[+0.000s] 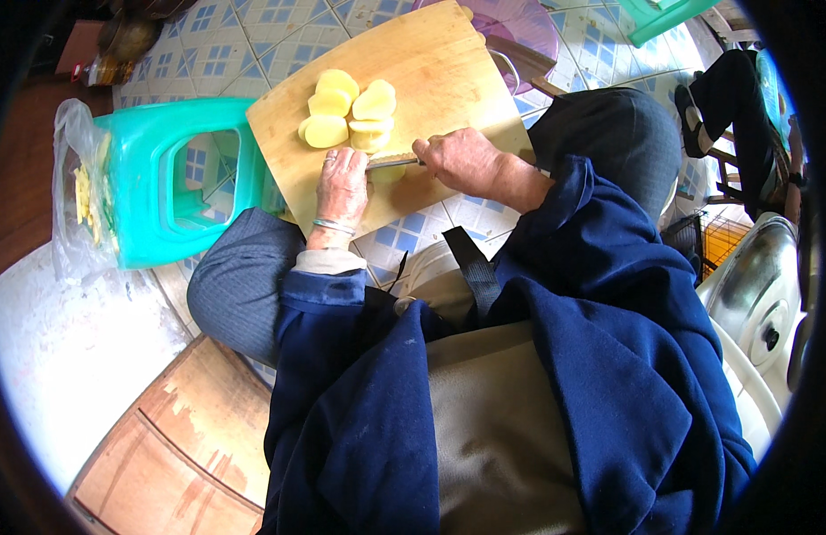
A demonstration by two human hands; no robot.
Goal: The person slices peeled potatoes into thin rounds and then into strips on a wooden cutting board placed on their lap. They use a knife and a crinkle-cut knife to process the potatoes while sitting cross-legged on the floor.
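Observation:
A wooden cutting board (440, 67) lies before me, with pale yellow potato slices (333, 100) in overlapping stacks on it. A second cluster of potato slices (373, 107) sits just right of the first. My right hand (463, 160) grips the handle of a knife (396, 162), its narrow blade pointing left. Close to the blade's far end, my left hand (343, 184) rests fingers down on the board; what lies under its fingertips is hidden. Another potato slice (387, 174) shows partly beneath the blade, on my side of it.
A turquoise plastic stool (142, 194) stands left of the board, with a clear plastic bag (85, 194) of cut pale strips against it. Behind the board is a purple translucent basin (520, 27). At right are another person's legs (727, 100) and a metal lid (754, 294).

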